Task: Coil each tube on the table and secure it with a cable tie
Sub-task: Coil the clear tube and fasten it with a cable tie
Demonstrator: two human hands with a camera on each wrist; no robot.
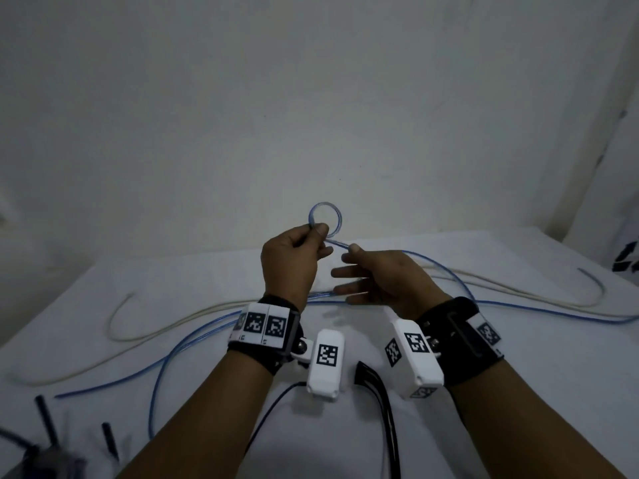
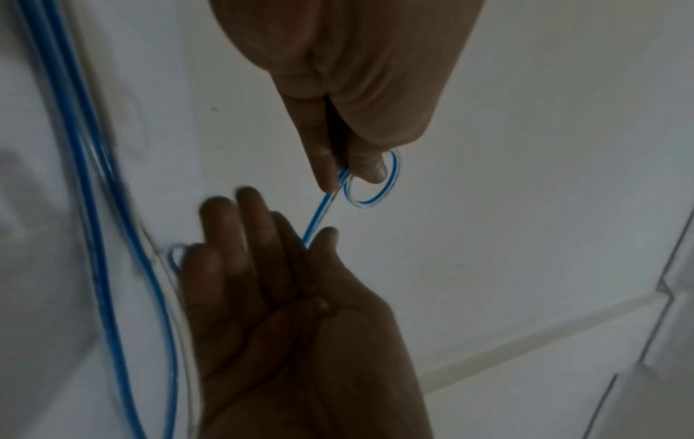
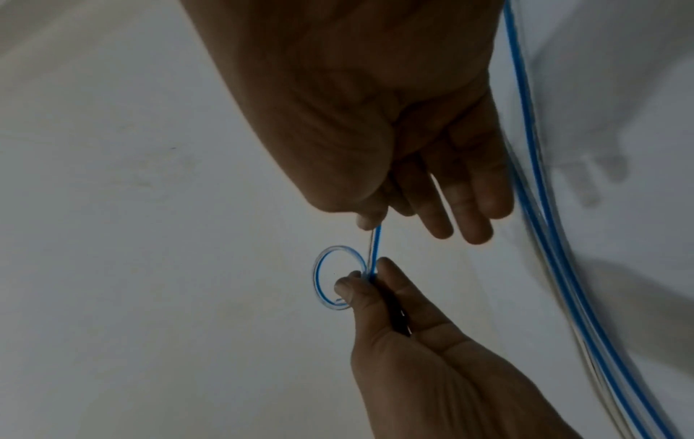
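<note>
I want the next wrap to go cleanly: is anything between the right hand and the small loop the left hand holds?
Nothing visible. The left hand pinches the loop of blue-striped tube; the right hand pinches the same tube just beside it, with only a short bare stretch between.

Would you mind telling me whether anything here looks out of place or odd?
Nothing looks damaged or spilled. The left hand pinches a small first loop of the blue tube, while the right hand pinches the tube just beyond it. The white tube lies uncoiled on the table.
</note>
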